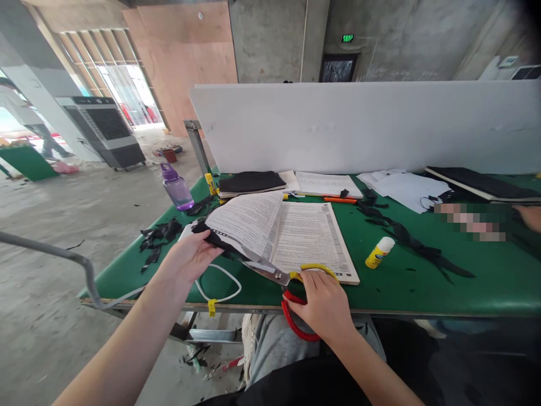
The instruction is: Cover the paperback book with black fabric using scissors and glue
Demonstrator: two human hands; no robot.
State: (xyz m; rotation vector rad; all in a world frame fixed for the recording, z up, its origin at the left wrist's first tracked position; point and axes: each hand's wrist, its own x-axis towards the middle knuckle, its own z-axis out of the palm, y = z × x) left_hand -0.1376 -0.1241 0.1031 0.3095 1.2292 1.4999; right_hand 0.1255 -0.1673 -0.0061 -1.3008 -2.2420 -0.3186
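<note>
An open book with printed pages lies near the front edge of the green table. My left hand pinches the lower left corner of its raised left part, where black material runs along the edge. My right hand grips scissors with yellow and red handles. The scissor blades point left and reach the lower edge of the raised pages, beside the black material. A white loop with a yellow tag hangs below the book. To the right of the book stands a glue stick.
Black scraps and a purple bottle are at the left. Black strips, papers and a black-covered book lie at the right. Another person's hand shows at the right edge. A white panel stands behind.
</note>
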